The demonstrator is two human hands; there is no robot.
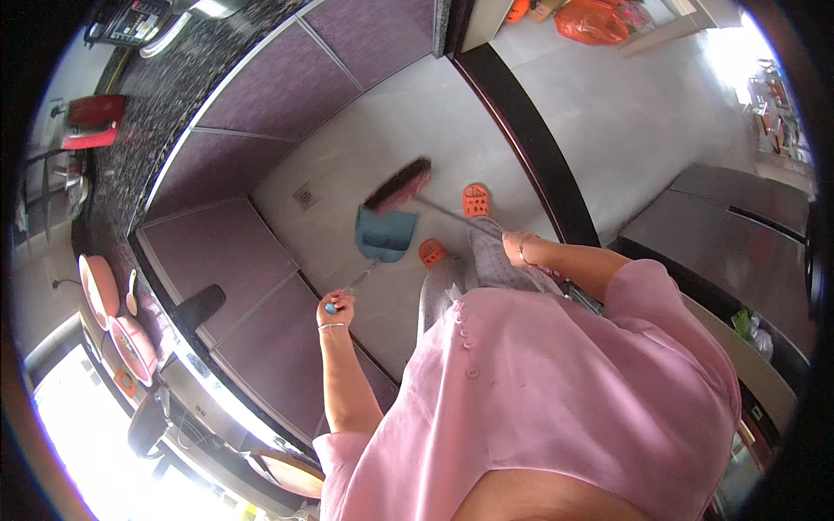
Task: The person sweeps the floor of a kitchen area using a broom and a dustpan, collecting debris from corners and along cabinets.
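My left hand grips the upright handle of a blue dustpan, whose pan rests on the pale floor in front of my feet. With my right hand I hold the thin handle of a broom. The broom head has dark bristles on one side and pink on the other, and it lies at the far edge of the dustpan, seemingly touching it or just above; I cannot tell which. Whatever may lie inside the pan is too small to make out.
Purple cabinets line the left under a dark speckled counter. Pink basins stand on it. A floor drain lies near the cabinets. A dark door sill crosses the floor at right. Orange clogs are on my feet.
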